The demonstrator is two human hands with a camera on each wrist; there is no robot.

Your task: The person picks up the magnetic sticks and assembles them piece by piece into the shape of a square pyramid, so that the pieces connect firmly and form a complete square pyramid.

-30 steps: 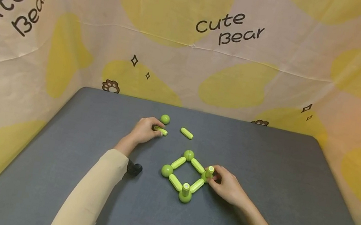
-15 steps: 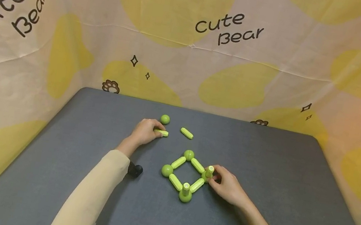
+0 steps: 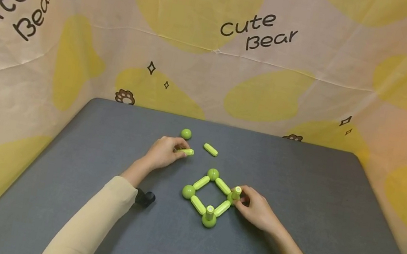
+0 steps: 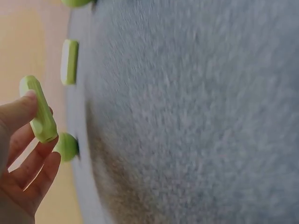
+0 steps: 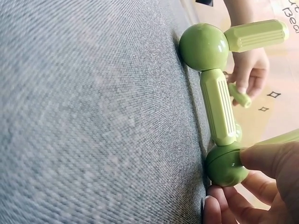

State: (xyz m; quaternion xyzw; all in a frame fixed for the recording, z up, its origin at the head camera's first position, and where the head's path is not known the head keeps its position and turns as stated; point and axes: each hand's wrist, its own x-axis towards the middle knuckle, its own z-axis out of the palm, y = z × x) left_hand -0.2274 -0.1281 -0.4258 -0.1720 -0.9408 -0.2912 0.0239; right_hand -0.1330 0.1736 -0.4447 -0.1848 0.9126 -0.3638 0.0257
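Left hand [image 3: 162, 152] pinches a loose green rod [image 3: 187, 151] just above the surface [image 3: 327, 210], beside the square frame [image 3: 210, 195]. Right hand [image 3: 256, 208] grasps the upright rod [image 3: 236, 193] on the frame's right ball. Likely mid-build: the next move calls for standing the rod on a bare corner ball.

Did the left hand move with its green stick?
Yes. The left hand carried its stick a little to the right, toward the loose stick lying on the table, and away from the ball.

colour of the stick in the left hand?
Light green stick, ridged, pinched by the left hand. The left wrist view shows it best.
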